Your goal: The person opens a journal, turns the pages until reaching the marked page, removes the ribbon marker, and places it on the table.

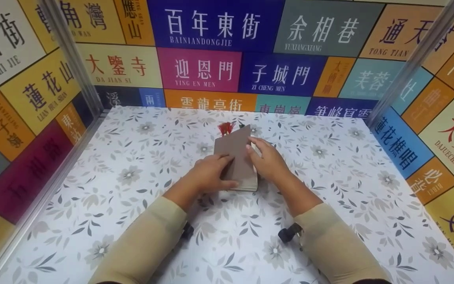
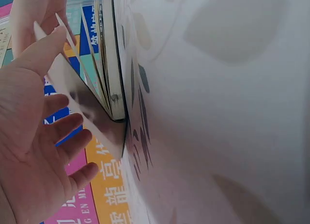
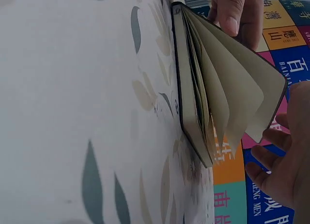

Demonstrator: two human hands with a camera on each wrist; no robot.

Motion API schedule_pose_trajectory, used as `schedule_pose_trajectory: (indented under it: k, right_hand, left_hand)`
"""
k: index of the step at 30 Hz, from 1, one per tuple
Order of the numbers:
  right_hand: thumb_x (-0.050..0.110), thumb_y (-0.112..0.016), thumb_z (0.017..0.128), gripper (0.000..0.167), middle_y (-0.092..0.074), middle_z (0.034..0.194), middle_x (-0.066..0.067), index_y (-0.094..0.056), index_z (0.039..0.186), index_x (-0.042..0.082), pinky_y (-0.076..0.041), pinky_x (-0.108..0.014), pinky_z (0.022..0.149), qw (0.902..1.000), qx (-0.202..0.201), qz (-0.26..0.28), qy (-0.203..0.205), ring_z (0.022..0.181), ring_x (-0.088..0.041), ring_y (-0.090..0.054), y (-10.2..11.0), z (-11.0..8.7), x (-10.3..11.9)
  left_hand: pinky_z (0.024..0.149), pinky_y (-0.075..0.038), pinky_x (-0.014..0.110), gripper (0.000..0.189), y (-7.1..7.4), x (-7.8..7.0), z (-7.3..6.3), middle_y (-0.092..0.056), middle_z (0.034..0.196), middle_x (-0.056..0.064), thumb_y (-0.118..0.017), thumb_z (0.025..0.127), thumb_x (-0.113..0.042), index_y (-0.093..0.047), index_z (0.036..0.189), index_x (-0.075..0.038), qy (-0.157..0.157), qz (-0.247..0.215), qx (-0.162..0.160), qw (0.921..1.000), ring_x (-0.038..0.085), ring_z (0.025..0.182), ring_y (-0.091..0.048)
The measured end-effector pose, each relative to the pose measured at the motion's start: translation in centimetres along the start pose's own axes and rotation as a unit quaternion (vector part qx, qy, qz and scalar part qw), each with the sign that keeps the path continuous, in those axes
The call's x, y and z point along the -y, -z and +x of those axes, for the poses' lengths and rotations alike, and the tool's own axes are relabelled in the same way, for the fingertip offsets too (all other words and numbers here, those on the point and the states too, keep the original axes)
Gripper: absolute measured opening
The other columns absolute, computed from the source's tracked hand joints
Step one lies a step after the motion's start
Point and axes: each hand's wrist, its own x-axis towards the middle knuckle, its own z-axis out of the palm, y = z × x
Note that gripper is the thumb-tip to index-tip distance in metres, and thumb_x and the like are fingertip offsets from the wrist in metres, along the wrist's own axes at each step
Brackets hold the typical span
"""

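Observation:
A notebook with a brown cover (image 1: pixel 235 157) lies on the table with its cover raised at a slant. Several cream pages (image 3: pixel 242 98) fan out beneath that cover. My left hand (image 1: pixel 211 171) is at the cover's left side, its thumb by the lower edge. In the left wrist view the left hand's fingers (image 2: pixel 72 125) are spread along the cover's outer face. My right hand (image 1: pixel 268 159) is at the free right edge, fingertips right at the cover. Loosely bent fingers of the right hand (image 3: pixel 286 156) show beside the cover's corner in the right wrist view.
A small red tasselled object (image 1: pixel 225 128) stands just behind the notebook. The tabletop (image 1: pixel 132 209) has a white floral covering. Panels with coloured street-name signs (image 1: pixel 201 69) rise at the back and both sides. Black wrist devices (image 1: pixel 290 232) hang by the sleeves.

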Motion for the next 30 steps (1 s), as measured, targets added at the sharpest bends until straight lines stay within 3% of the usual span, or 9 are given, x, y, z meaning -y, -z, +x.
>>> schedule_pose_trajectory:
  k: [8, 12, 17, 24, 27, 30]
  right_hand:
    - [0.053, -0.041, 0.113, 0.058, -0.042, 0.173, -0.005, -0.045, 0.165, 0.027, -0.027, -0.055, 0.135, 0.9984, -0.011, 0.014, 0.054, 0.163, -0.031, -0.034, -0.3, 0.0, 1.1]
    - [0.047, -0.039, 0.115, 0.055, -0.042, 0.173, -0.004, -0.042, 0.166, 0.025, -0.027, -0.054, 0.135, 0.9959, -0.012, 0.018, 0.088, 0.163, -0.030, -0.035, -0.3, 0.2, 1.5]
    - [0.038, -0.040, 0.116, 0.052, -0.043, 0.173, -0.005, -0.041, 0.166, 0.024, -0.027, -0.051, 0.136, 0.9930, -0.011, 0.018, 0.116, 0.163, -0.029, -0.036, -0.6, 0.4, 1.6]
    - [0.039, -0.047, 0.114, 0.054, -0.041, 0.174, -0.002, -0.040, 0.167, 0.029, -0.026, -0.052, 0.136, 0.9929, -0.008, 0.015, 0.118, 0.164, -0.030, -0.035, -0.8, 0.5, 1.3]
    - [0.043, -0.051, 0.112, 0.058, -0.039, 0.175, -0.001, -0.039, 0.167, 0.031, -0.025, -0.051, 0.137, 0.9934, -0.002, 0.009, 0.115, 0.164, -0.028, -0.033, -0.9, 0.5, 1.1]
    - [0.047, -0.053, 0.111, 0.061, -0.036, 0.176, 0.001, -0.037, 0.168, 0.032, -0.024, -0.051, 0.137, 0.9941, 0.008, -0.002, 0.108, 0.165, -0.027, -0.031, -0.9, 0.5, 0.9]
  left_hand:
    - [0.128, -0.039, 0.058, 0.098, 0.5, -0.9, -0.2, -0.043, 0.171, 0.003, -0.073, 0.090, -0.070, -0.035, 0.169, -0.026, -0.017, -0.003, -0.067, 0.9976, 0.029, 0.154, -0.046]
    - [0.129, -0.038, 0.058, 0.099, 0.9, -1.2, -0.3, -0.042, 0.172, 0.000, -0.072, 0.090, -0.072, -0.032, 0.169, -0.029, -0.033, 0.001, -0.119, 0.9924, 0.026, 0.157, -0.044]
    - [0.125, -0.042, 0.056, 0.095, 1.4, -1.3, -0.5, -0.043, 0.171, 0.000, -0.073, 0.092, -0.067, -0.035, 0.168, -0.025, -0.064, 0.039, -0.199, 0.9772, 0.026, 0.156, -0.045]
    - [0.118, -0.047, 0.056, 0.089, 1.9, -1.4, -1.0, -0.046, 0.168, 0.005, -0.075, 0.094, -0.057, -0.038, 0.166, -0.020, -0.105, 0.092, -0.293, 0.9458, 0.029, 0.148, -0.052]
    - [0.119, -0.045, 0.056, 0.084, 2.2, -1.3, -1.4, -0.045, 0.169, 0.004, -0.076, 0.096, -0.049, -0.039, 0.165, -0.019, -0.116, 0.102, -0.319, 0.9349, 0.028, 0.148, -0.052]
    - [0.122, -0.043, 0.056, 0.083, 2.7, -1.2, -1.9, -0.041, 0.171, 0.003, -0.076, 0.097, -0.045, -0.038, 0.167, -0.021, -0.113, 0.107, -0.322, 0.9338, 0.028, 0.151, -0.049]
